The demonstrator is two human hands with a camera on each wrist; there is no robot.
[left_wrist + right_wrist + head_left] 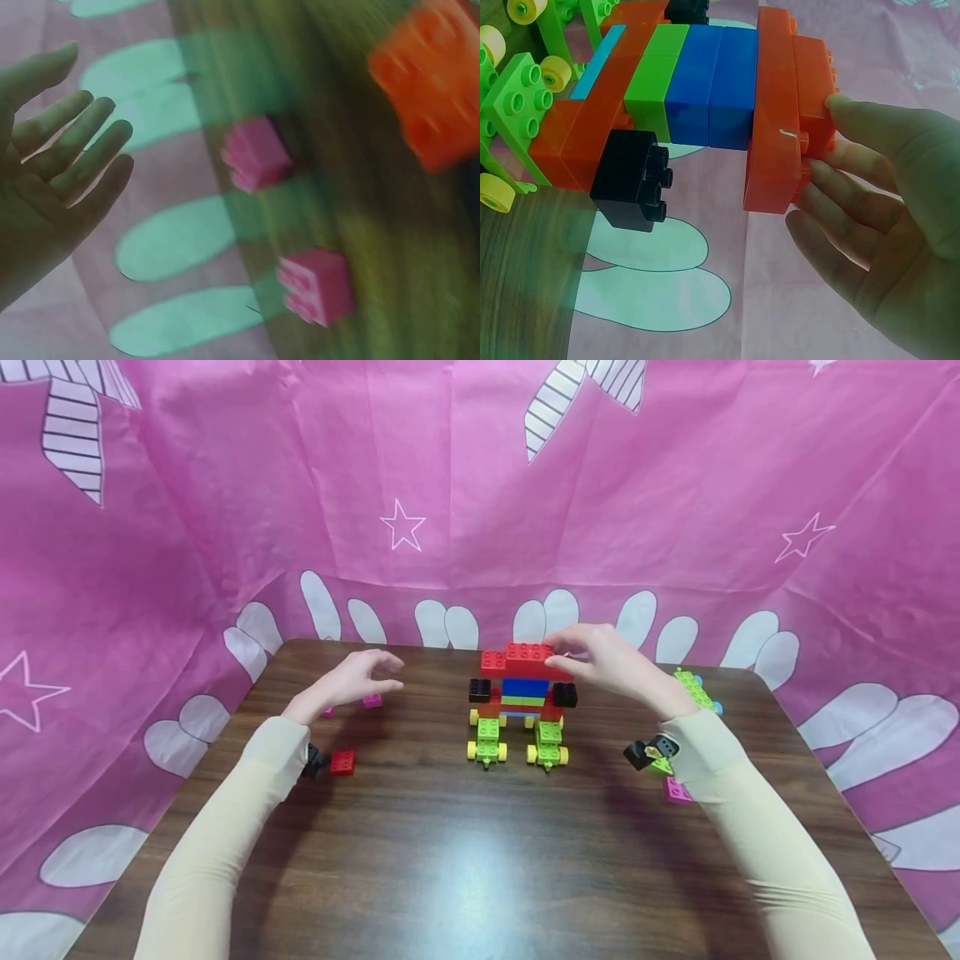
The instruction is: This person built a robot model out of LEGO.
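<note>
red top brick (528, 654) was touched by the right hand's (600, 662) loosely spread fingertips (855, 112), crowning the brick tower (521, 697) mid-table (450, 843). left hand (352, 678) hovered empty, fingers splayed. risk: off-centre pressure might tip the tower on its wheels (487, 750).

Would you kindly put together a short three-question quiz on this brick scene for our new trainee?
1. True or false: the right hand touches the top red brick of the brick model.
2. Which colour are the two bricks at the model's sides? A) black B) white C) orange
3. Fill in: the left hand hovers open above two small ____ bricks.

Key: 1 true. 2 A: see the black brick. 3 pink.
</note>
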